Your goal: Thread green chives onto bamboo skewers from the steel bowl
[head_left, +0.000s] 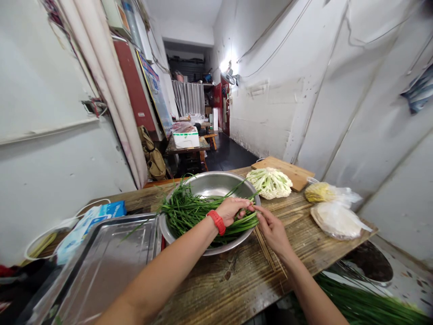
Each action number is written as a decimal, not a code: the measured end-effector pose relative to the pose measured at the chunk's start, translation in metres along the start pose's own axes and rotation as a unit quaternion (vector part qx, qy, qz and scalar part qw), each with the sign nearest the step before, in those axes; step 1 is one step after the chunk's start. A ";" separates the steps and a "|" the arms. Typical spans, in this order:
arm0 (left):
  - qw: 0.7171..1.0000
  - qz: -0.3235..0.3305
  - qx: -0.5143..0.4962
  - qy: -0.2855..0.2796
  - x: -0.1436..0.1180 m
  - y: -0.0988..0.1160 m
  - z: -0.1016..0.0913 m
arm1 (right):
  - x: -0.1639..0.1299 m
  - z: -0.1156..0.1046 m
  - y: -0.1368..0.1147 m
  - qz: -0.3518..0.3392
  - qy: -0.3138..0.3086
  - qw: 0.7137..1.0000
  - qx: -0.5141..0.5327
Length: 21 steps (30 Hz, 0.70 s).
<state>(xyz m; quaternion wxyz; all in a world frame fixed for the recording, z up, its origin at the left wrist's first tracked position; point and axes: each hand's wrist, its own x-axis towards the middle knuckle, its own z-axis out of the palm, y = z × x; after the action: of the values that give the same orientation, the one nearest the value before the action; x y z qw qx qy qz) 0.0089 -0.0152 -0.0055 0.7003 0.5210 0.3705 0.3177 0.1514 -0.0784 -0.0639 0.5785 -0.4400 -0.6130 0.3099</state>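
Observation:
A big steel bowl stands on the wooden table, filled with long green chives. My left hand, a red band at its wrist, rests over the bowl's right rim with fingers pinched on chive stalks. My right hand meets it just right of the rim, fingertips gripping the same stalk ends. Thin bamboo skewers lie on the table under my right hand.
A steel tray lies left of the bowl, a blue tissue pack behind it. A cauliflower and cutting board sit behind; two plastic bags at right. More chives lie lower right. A corridor runs ahead.

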 end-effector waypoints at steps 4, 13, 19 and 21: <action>1.000 0.003 0.007 0.001 -0.001 0.001 0.001 | 0.000 0.000 0.003 0.000 -0.001 1.000 0.006; 0.999 -0.014 0.043 -0.002 -0.006 0.005 0.003 | 0.000 -0.001 -0.001 0.007 -0.004 1.000 -0.003; 1.000 0.014 0.022 0.002 -0.003 0.001 0.003 | 0.000 0.001 -0.003 -0.003 0.001 1.000 -0.005; 1.000 0.014 0.015 0.000 -0.002 0.000 0.003 | 0.000 0.001 -0.005 -0.007 -0.001 1.000 -0.007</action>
<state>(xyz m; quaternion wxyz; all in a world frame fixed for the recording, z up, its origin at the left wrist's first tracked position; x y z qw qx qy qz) 0.0101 -0.0178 -0.0043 0.6877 0.5369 0.3677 0.3218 0.1492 -0.0804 -0.0602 0.5770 -0.4394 -0.6186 0.3023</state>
